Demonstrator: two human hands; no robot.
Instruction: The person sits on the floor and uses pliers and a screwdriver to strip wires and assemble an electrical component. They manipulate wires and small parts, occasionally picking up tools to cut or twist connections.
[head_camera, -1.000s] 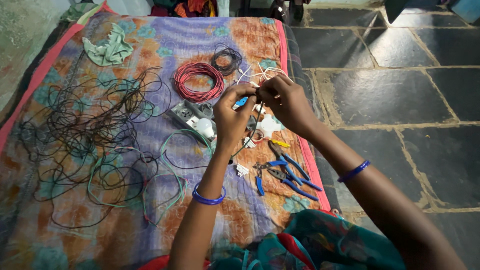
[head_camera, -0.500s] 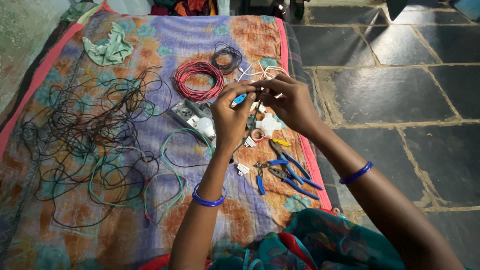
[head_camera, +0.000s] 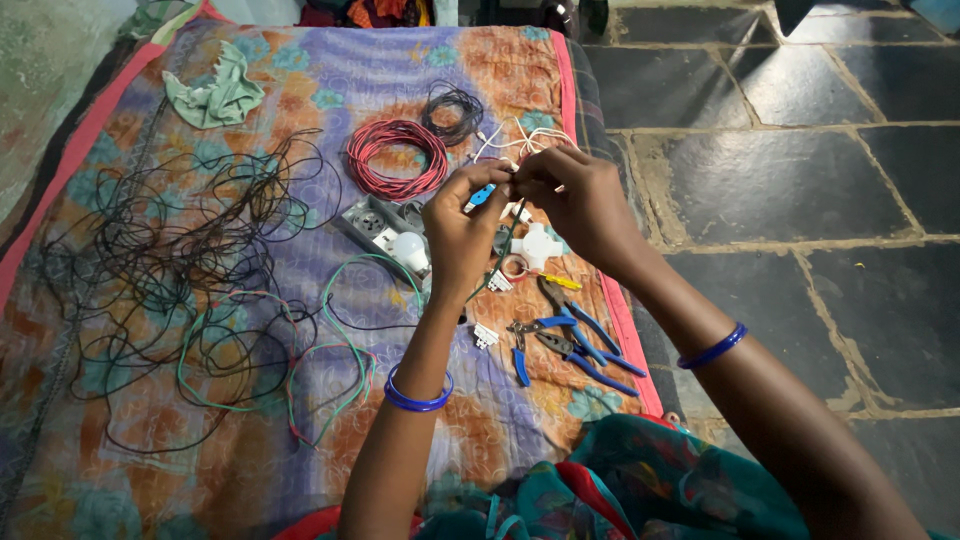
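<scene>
Both hands, left hand (head_camera: 462, 228) and right hand (head_camera: 580, 200), pinching a thin, limp wire (head_camera: 503, 252) near its tip, above the bed's (head_camera: 300, 470) right edge, beside blue pliers (head_camera: 572, 340).

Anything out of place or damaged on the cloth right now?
The loose black wire sprawls in a tangle across the cloth's left side, unlike the neatly coiled red wire. Nothing looks damaged or spilled. Both hands pinch a thin wire.

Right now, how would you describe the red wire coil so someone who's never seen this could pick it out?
Start at the patterned cloth spread beside the stone floor. Toward its far end, just beyond the left hand, lies the red wire coil. It is a neat round bundle, bigger than the small black coil next to it and unlike the loose dark tangle.
</scene>
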